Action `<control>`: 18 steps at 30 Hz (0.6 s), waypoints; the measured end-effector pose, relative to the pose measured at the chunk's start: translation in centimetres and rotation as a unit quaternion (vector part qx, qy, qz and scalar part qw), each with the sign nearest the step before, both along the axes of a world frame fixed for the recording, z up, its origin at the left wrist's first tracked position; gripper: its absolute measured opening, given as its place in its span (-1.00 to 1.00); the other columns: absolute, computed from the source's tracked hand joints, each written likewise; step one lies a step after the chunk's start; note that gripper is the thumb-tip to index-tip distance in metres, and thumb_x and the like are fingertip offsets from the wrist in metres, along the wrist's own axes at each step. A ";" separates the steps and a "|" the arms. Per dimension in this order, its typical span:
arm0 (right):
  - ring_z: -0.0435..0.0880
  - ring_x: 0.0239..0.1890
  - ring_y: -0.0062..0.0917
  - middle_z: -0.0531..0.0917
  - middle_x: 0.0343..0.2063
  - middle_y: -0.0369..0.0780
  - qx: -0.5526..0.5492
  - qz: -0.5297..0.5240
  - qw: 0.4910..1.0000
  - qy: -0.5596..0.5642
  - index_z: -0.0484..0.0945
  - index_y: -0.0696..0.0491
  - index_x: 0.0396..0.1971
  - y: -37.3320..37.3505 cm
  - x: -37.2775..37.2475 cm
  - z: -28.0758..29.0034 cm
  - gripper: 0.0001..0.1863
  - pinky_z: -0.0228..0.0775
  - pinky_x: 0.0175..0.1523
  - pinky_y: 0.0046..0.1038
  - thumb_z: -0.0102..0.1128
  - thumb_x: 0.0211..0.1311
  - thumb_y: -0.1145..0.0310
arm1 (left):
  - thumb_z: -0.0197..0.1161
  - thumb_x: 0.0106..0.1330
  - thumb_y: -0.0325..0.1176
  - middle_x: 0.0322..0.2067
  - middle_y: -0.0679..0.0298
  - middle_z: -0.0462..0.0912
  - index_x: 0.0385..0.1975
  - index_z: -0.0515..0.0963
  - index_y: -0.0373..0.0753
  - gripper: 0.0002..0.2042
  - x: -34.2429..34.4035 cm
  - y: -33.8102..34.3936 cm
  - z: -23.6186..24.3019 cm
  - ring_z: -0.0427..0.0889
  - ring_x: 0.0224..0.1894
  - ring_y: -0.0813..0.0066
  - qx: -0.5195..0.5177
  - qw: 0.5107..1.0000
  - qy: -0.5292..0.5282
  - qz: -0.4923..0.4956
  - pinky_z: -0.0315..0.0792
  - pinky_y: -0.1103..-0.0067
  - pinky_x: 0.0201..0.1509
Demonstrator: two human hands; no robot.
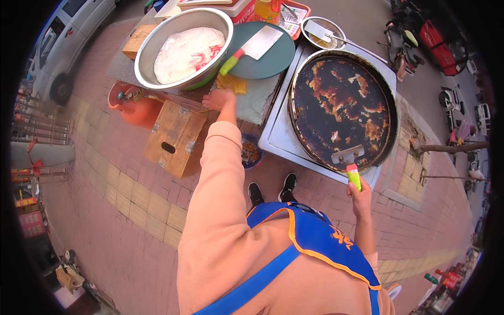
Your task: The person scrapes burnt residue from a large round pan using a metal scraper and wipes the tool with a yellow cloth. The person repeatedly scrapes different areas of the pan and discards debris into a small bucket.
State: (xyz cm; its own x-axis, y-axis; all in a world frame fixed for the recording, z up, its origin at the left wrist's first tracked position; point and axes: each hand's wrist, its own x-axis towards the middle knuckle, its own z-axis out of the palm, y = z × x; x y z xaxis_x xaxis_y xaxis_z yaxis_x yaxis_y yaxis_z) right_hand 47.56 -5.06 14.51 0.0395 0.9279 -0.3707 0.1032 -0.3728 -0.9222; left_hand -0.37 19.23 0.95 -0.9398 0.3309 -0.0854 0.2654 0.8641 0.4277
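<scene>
My right hand [360, 198] is closed around the green and red handle of a scraper [348, 156]. The scraper's flat metal blade rests on the near part of a large round black griddle pan [336, 113], whose surface carries browned, burnt-on patches. My left hand [219, 98] reaches forward to the table edge, fingers stretched out and nothing visible in them. Just beyond it lies a folded yellow cloth [232, 84]. A cleaver [261, 43] with a green and red handle lies on a round dark green board [283, 58]. Left of that, a big metal bowl [228, 26] contains a white mass, perhaps dough.
The griddle sits on a metal stove [275, 136]. Behind it stands a small metal bowl [308, 21] with a white-bladed spatula. A wooden box [176, 139], an orange gas cylinder [134, 110] and a bin [252, 152] stand low by the table. Vehicles line the street.
</scene>
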 end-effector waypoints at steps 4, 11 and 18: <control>0.40 -0.51 -0.72 0.49 -0.52 -0.37 0.009 -0.012 1.000 -0.002 0.54 0.20 -0.02 -0.7 0.1 1.0 -0.71 0.23 -0.42 -0.63 0.24 0.30 0.43 | 0.39 0.08 -0.13 -0.06 -0.01 0.60 -0.24 0.69 -0.33 -0.62 -2.6 2.2 -1.4 0.47 0.06 0.03 -0.028 0.999 -0.035 -0.006 0.38 0.31 0.17; 0.40 -0.51 -0.72 0.49 -0.51 -0.36 -0.015 0.036 0.999 0.011 0.54 0.17 -0.11 0.3 -1.2 1.6 -0.77 0.21 -0.43 -0.64 0.24 0.33 0.38 | 0.32 0.08 -0.25 -0.27 -0.06 0.67 -0.27 0.57 -0.35 -0.68 -2.1 -2.9 -1.2 0.61 -0.07 -0.03 0.266 0.946 -0.182 0.023 0.48 0.21 -0.01; 0.43 -0.52 -0.76 0.52 -0.48 -0.35 -0.056 0.116 0.978 0.164 0.53 0.14 -0.22 3.6 -8.7 1.9 -0.87 0.21 -0.56 -0.72 0.15 0.39 0.39 | -0.02 0.52 -0.44 0.01 0.09 0.50 0.03 0.24 -0.29 -0.81 6.3 -17.2 5.9 0.66 -0.08 0.32 0.420 0.810 -0.401 -0.077 0.67 0.40 -0.15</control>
